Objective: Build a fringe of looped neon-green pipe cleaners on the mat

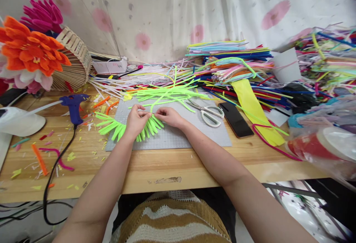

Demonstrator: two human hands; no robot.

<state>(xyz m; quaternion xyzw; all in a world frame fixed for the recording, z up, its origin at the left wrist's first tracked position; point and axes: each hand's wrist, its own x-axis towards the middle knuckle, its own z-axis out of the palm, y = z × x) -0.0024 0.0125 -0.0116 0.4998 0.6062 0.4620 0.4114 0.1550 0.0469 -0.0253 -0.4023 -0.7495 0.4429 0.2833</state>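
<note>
Over the grey cutting mat [178, 139], my left hand [138, 121] pinches the upper edge of a fringe of bright green pipe cleaners [118, 128]. The looped strands fan out below and to the left of it. My right hand [168, 117] is closed at the fringe's right end, thumb and fingertips together at a green pipe cleaner [156, 104] that rises from between my hands. Just beyond my fingers lies a loose pile of green pipe cleaners [167, 94]. White-handled scissors [210, 117] rest on the mat, right of my right hand.
At the left are a blue glue gun [73, 107] with a black cord, scraps, and a basket [73, 57] of fuzzy flowers. A phone [236, 120], a yellow strip [257, 113] and a plastic-wrapped roll [328, 144] lie rightward. Pipe cleaner bundles [230, 59] line the back.
</note>
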